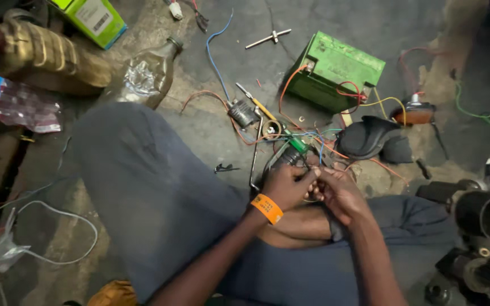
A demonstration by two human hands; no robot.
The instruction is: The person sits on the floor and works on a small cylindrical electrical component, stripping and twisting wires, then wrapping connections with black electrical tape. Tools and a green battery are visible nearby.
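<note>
My left hand (286,186), with an orange wristband (267,208), and my right hand (340,192) meet above my lap, fingertips pinched together on thin wires (312,182). The wires run up toward a small dark cylindrical part with a green end (292,152) just beyond my left hand. What exactly lies between the fingertips is too small to make out. More coloured wires lead from there to a green battery (336,71) on the floor further away.
A small metal cylinder (243,113) with a screwdriver (255,102) lies left of the battery. A black curved cover (367,137) and an orange lamp (414,113) sit right. A plastic bottle (143,76), a green box (94,20) and metal pipes (486,212) surround me.
</note>
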